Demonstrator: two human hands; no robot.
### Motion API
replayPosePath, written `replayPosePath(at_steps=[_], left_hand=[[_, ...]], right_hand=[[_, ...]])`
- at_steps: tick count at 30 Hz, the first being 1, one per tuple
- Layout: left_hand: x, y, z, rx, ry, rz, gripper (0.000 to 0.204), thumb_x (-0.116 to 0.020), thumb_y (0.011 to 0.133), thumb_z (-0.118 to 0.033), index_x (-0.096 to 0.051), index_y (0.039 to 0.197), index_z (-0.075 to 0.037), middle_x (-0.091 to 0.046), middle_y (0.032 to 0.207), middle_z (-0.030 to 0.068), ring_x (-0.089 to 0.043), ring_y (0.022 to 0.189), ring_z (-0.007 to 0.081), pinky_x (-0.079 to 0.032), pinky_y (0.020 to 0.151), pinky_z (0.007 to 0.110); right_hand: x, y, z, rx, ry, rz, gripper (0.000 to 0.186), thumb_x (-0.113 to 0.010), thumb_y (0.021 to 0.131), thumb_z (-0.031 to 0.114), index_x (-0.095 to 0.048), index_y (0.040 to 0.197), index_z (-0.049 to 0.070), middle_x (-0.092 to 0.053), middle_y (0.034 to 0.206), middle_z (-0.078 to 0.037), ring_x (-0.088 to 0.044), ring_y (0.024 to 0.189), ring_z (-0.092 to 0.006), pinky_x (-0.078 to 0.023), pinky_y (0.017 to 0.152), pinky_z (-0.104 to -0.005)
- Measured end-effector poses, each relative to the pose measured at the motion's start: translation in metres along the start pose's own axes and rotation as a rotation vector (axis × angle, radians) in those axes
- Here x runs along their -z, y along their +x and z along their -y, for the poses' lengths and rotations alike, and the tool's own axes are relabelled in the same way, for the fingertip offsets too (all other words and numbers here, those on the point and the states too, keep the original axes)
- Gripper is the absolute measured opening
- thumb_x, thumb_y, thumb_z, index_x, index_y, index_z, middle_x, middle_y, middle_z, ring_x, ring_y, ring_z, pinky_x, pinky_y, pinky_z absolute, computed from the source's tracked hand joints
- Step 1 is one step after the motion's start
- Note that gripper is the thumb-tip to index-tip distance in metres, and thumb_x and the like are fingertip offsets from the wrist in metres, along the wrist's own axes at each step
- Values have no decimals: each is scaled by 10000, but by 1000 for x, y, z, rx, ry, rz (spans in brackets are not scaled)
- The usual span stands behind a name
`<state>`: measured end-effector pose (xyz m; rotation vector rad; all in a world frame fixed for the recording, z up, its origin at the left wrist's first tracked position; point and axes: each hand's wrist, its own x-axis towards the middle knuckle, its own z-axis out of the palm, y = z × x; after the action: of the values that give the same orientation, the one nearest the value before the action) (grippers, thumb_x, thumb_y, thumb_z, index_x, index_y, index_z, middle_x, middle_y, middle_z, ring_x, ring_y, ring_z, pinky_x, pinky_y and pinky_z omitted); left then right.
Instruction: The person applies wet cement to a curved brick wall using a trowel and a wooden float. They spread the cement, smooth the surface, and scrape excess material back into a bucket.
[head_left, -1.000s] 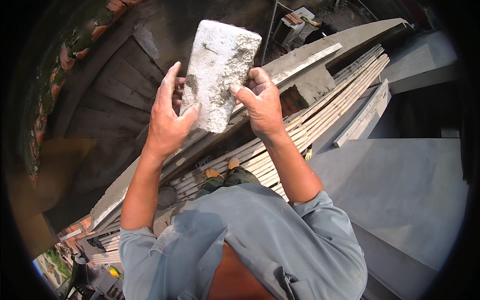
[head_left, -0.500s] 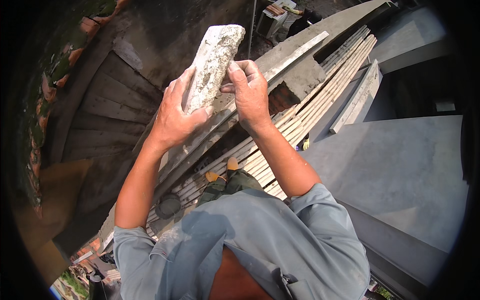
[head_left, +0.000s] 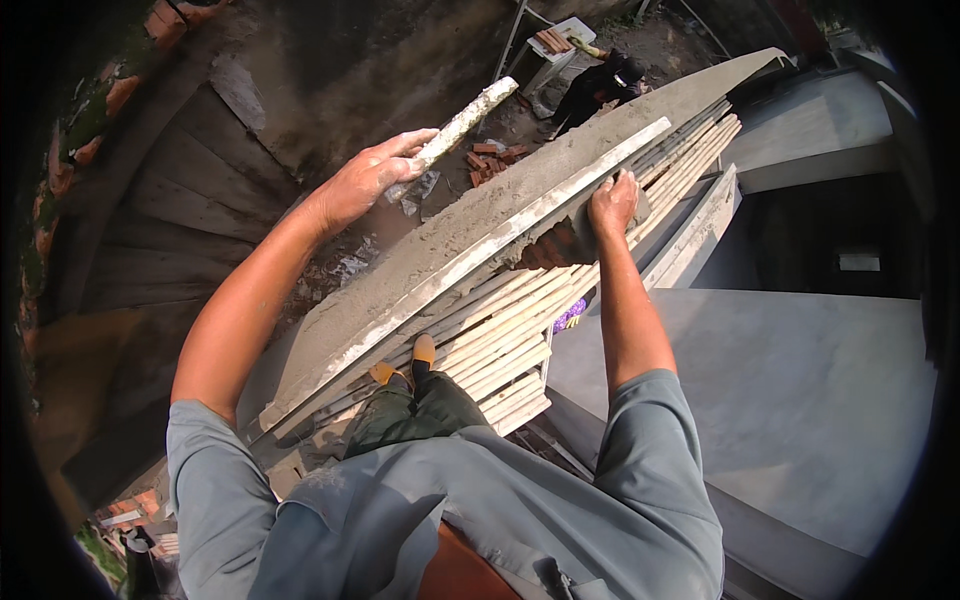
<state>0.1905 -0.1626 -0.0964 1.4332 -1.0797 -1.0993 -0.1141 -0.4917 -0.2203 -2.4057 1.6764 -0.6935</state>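
My left hand is closed on a pale, mortar-crusted slab, turned so that its narrow edge shows. The slab is held up over the far-left side of a mortar-topped wall. Along the wall's near edge runs a long, straight, pale strip. My right hand is down beside this strip, fingers curled, at a grey mortar-covered patch above exposed brick. What its fingers hold is hidden.
I stand in orange shoes on bamboo poles. Far below, a person in dark clothes reaches to bricks on a white stand. Loose bricks lie beyond the wall. A smooth grey slab spreads at right.
My right hand has left the mortar-crusted slab and moved right, down to the wall's near side. The left hand keeps the slab, now turned edge-on. The view has shifted.
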Motion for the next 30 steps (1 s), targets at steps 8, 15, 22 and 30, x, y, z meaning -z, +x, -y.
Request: replayPosePath(at_steps=[8, 15, 22, 30], left_hand=[[-37, 118, 45, -52, -142, 134, 695, -540, 977, -422, -469, 1573, -73, -521, 1534, 137, -456, 1411, 247, -289, 1210, 378], [-90, 226, 57, -115, -273, 161, 655, -564, 990, -412, -497, 1558, -92, -590, 1465, 134, -528, 1330, 232, -350, 1173, 379], [-117, 281, 90, -23, -296, 210, 610, -611, 976, -349, -544, 1542, -131, -624, 1427, 131, -562, 1274, 212, -399, 1133, 363], [-98, 270, 144, 139, -90, 128, 537, -611, 974, -317, -615, 1481, -141, -623, 1466, 99, -583, 1318, 235, -419, 1136, 360]], right_hand=[[-5, -5, 8, -13, -108, -5, 513, -505, 1007, 180, -516, 1465, -50, -423, 1599, -263, -330, 1521, -422, -213, 1260, -525], [1, -9, 15, 6, -118, -8, 496, -526, 984, 142, -519, 1441, -51, -455, 1569, -268, -354, 1504, -426, -235, 1247, -537], [2, -10, 16, 24, -113, -16, 499, -537, 970, 109, -518, 1442, -53, -463, 1561, -272, -367, 1500, -421, -234, 1247, -539], [8, -9, 25, 7, -83, 1, 494, -535, 967, 103, -508, 1435, -51, -453, 1565, -273, -366, 1487, -447, -243, 1237, -545]])
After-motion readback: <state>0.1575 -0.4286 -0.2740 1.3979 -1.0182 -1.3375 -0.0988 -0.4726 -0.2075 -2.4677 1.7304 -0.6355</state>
